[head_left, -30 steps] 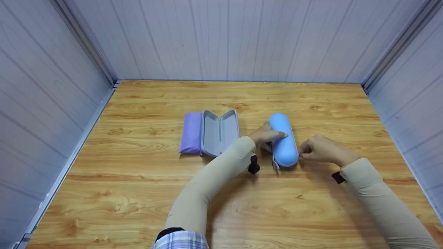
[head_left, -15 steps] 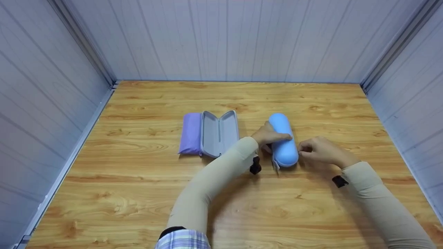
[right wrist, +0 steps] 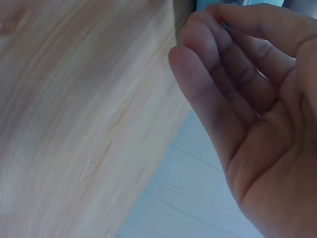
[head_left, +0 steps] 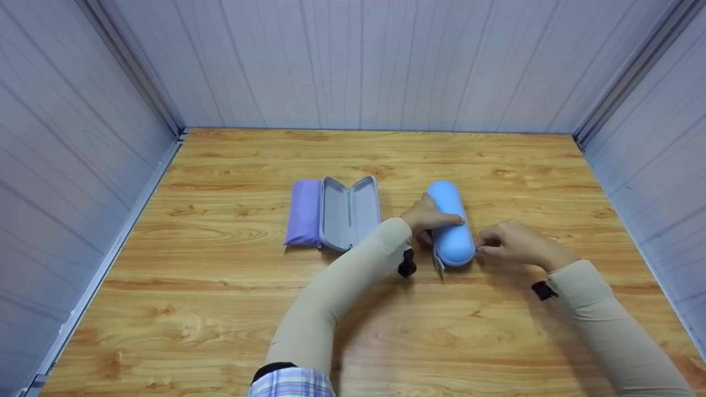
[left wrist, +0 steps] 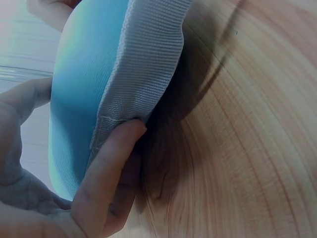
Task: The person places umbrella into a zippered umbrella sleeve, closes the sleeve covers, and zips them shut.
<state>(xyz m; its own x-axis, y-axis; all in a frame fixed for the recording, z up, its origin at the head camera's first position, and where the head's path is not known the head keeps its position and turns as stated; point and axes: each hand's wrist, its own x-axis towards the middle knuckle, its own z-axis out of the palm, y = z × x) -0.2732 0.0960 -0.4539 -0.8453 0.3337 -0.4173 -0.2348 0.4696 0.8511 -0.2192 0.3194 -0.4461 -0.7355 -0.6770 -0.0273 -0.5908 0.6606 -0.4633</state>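
A blue hard-shell zip case (head_left: 455, 247) with rounded ends lies on the wooden table. My left hand (head_left: 427, 214) grips it from its left side, thumb across the top. In the left wrist view, the left fingers (left wrist: 111, 168) press against the grey fabric band (left wrist: 143, 64) along the case's side. At the case's near right edge, my right hand (head_left: 513, 242) pinches a small zipper pull (head_left: 477, 250), mostly covered by the fingertips. The right wrist view has the right hand (right wrist: 247, 109) with thumb and index finger together next to a sliver of the case.
To the left, a grey-lined case (head_left: 364, 212) lies unfolded, its two halves spread. Beside it is a flat purple pouch (head_left: 304, 212), touching or very near its left edge. Pale panel walls (head_left: 358, 66) enclose the table (head_left: 220, 309) at the back and sides.
My left thumb has slid slightly further right over the top of the blue case. The right hand has barely shifted, still at the case's near right edge.
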